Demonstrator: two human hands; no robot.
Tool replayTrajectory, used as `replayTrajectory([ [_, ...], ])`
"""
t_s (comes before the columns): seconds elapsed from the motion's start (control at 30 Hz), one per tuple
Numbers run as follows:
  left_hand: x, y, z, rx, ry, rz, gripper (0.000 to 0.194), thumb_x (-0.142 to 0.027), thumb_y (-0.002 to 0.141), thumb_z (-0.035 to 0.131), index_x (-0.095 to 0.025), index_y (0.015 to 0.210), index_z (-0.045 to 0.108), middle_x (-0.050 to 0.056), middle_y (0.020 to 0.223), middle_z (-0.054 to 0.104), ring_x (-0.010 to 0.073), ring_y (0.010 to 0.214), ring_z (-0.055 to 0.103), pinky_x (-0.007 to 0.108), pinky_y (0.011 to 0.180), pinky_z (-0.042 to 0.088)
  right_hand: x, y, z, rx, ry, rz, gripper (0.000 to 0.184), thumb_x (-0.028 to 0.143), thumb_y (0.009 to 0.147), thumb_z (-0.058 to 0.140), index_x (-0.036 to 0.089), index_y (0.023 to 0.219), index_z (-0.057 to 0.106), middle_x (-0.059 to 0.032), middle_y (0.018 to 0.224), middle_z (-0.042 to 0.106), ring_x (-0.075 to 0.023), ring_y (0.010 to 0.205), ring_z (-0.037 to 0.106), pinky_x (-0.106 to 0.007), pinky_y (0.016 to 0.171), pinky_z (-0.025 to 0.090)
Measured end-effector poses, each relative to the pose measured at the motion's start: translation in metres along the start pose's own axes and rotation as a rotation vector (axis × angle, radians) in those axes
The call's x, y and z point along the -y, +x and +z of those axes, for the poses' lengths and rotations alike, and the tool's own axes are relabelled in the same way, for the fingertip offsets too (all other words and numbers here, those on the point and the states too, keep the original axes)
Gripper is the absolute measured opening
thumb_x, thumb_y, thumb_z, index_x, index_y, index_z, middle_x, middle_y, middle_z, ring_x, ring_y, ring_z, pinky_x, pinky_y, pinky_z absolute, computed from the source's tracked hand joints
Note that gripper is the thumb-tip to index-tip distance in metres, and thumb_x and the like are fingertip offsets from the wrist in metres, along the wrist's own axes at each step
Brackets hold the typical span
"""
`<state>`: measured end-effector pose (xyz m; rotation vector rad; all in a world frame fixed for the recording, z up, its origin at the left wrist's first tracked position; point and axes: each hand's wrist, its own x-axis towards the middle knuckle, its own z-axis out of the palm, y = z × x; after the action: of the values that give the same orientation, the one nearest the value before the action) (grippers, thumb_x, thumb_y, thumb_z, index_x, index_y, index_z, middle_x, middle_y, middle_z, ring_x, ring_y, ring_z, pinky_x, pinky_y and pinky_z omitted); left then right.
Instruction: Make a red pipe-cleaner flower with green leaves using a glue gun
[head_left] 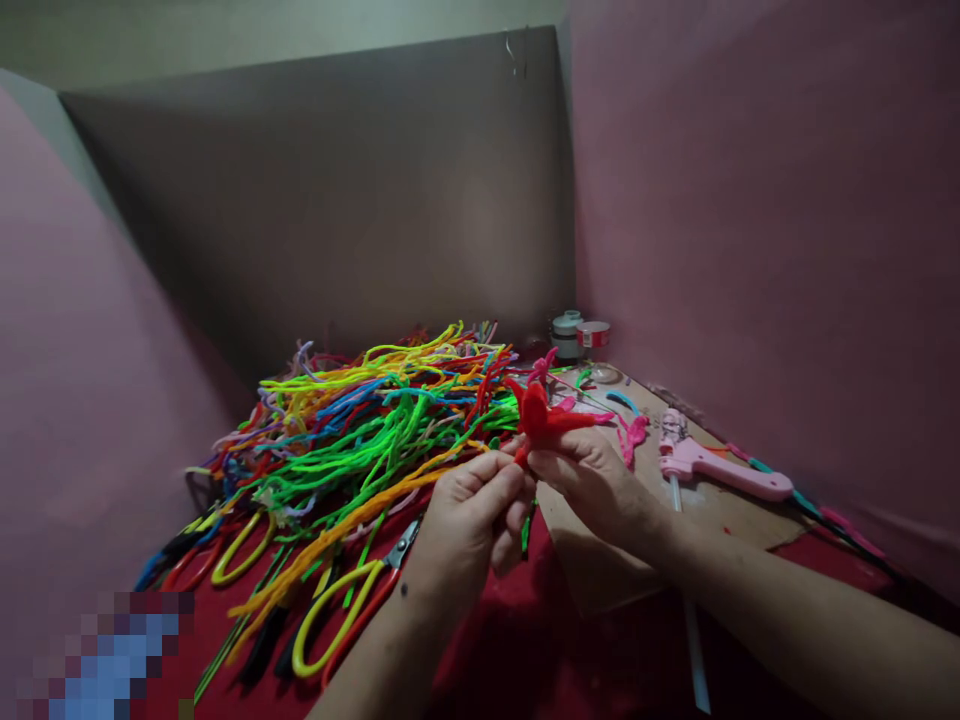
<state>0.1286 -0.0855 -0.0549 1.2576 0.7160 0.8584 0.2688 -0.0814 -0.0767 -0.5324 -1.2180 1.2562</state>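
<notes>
Flaring above fingers (504,488): fuzzy red piece (535,413), pointed, petal-like.

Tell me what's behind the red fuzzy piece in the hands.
A pink fuzzy piece and brown cardboard show behind the red fuzzy piece; whatever it directly covers can't be seen.

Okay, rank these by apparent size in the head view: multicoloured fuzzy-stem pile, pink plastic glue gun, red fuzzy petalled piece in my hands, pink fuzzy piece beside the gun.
1. Multicoloured fuzzy-stem pile
2. Pink plastic glue gun
3. Red fuzzy petalled piece, partly covered
4. Pink fuzzy piece
</notes>
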Motion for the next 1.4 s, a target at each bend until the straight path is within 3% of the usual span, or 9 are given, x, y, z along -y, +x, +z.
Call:
replayTrajectory([
  [0.1,-0.002,-0.001,-0.003,0.265,-0.399,-0.149,0.017,-0.03,0.084,0.051,-0.016,0.075,0.055,-0.01,0.043,0.036,-0.0001,0.026,0.009,0.012,0.023,0.021,0.002,-0.001,-0.003,0.033,0.07,-0.004,0.015,0.031,0.073,0.066,0.021,0.084,0.07,0.0004,0.069,0.06,-0.0114,0.063,0.051,-0.028,0.065,0.041],
  [0.2,-0.001,0.0,-0.005,0.365,-0.449,-0.193,0.019,-0.032,0.085,0.048,-0.016,0.078,0.056,-0.011,0.044,0.033,0.0004,0.026,0.006,0.013,0.021,0.022,0.0,-0.001,-0.003,0.02,0.17,0.058,0.015,0.031,0.07,0.069,0.019,0.078,0.07,0.0005,0.068,0.059,-0.0087,0.057,0.046,-0.024,0.055,0.036],
  [0.4,0.007,0.002,-0.001,-0.251,0.514,0.286,0.015,-0.031,0.075,0.062,-0.017,0.074,0.059,-0.001,0.061,0.052,0.0077,0.049,0.048,0.017,0.045,0.038,-0.006,0.005,-0.004,-0.193,0.093,0.013,0.014,0.026,0.069,0.07,0.016,0.062,0.064,0.0041,0.056,0.048,-0.0066,0.05,0.035,-0.023,0.046,0.025],
  [0.47,0.01,0.002,0.001,-0.327,0.618,0.384,0.01,-0.026,0.074,0.063,-0.017,0.072,0.06,-0.001,0.062,0.052,0.0088,0.056,0.05,0.017,0.051,0.039,-0.006,0.004,-0.004,-0.172,0.009,-0.014,0.011,0.027,0.071,0.069,0.017,0.068,0.067,0.0029,0.059,0.052,-0.0072,0.052,0.037,-0.023,0.048,0.028],
  [0.7,0.007,0.001,0.002,0.263,-0.364,-0.124,0.017,-0.032,0.085,0.048,-0.018,0.076,0.052,-0.011,0.043,0.032,0.0014,0.025,0.011,0.014,0.023,0.024,0.0,-0.002,-0.003,-0.022,-0.009,-0.054,0.015,0.031,0.076,0.064,0.024,0.087,0.072,0.0004,0.073,0.063,-0.0103,0.063,0.051,-0.027,0.064,0.041],
  [0.8,0.007,0.0,0.003,0.395,-0.482,-0.181,0.015,-0.03,0.083,0.05,-0.018,0.076,0.052,-0.012,0.042,0.029,0.0014,0.025,0.007,0.014,0.021,0.024,0.003,-0.004,-0.002,0.022,0.058,-0.031,0.013,0.033,0.073,0.066,0.024,0.08,0.073,0.0001,0.08,0.063,-0.0099,0.061,0.051,-0.026,0.062,0.042],
  [1.0,0.011,0.002,0.001,-0.188,0.48,0.312,0.009,-0.027,0.078,0.058,-0.019,0.079,0.062,0.001,0.063,0.056,0.0117,0.055,0.053,0.02,0.052,0.042,-0.001,-0.004,0.003,-0.186,-0.034,-0.012,0.011,0.028,0.075,0.065,0.02,0.071,0.071,0.002,0.062,0.054,-0.0092,0.059,0.042,-0.023,0.055,0.034],
  [1.1,0.013,0.003,0.0,-0.262,0.687,0.455,0.008,-0.023,0.078,0.056,-0.02,0.075,0.063,0.002,0.067,0.057,0.0135,0.065,0.054,0.022,0.062,0.042,-0.003,-0.003,0.003,-0.165,-0.098,-0.039,0.013,0.03,0.075,0.065,0.021,0.078,0.073,0.0007,0.065,0.058,-0.0104,0.06,0.044,-0.025,0.057,0.036],
  [1.4,0.001,-0.001,-0.002,0.273,-0.372,-0.141,0.015,-0.028,0.084,0.051,-0.016,0.076,0.056,-0.01,0.044,0.036,0.0002,0.026,0.011,0.012,0.025,0.021,0.001,-0.002,-0.006,0.073,-0.013,-0.038,0.017,0.03,0.079,0.061,0.024,0.091,0.072,0.0003,0.072,0.062,-0.0109,0.063,0.051,-0.027,0.066,0.041],
])
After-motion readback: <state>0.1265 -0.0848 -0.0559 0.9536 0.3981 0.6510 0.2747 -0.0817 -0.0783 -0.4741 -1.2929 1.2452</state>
